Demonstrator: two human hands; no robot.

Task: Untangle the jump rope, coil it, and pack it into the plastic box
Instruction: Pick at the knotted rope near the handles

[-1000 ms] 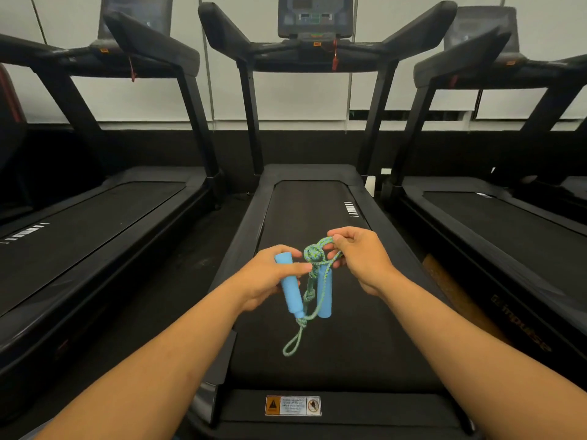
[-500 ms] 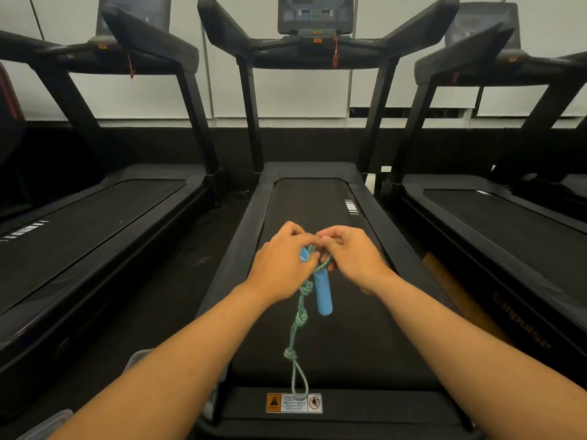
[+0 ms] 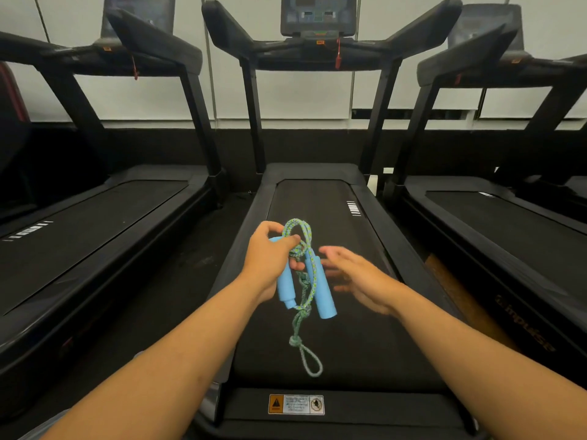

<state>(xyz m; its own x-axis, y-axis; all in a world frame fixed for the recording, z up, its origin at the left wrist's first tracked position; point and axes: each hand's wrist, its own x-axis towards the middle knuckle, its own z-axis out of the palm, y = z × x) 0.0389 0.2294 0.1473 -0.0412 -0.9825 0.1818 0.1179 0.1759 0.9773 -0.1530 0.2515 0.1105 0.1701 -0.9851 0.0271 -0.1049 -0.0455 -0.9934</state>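
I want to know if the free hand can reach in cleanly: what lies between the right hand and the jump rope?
Head view: nothing; only bare treadmill belt shows between the open right hand and the jump rope, held by the left hand.

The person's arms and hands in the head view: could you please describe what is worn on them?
Both forearms are bare to the frame's lower edge: no sleeves, gloves, watch or bracelets show. The left hand shows no rings; the right hand is motion-blurred, so small jewellery there cannot be ruled out.
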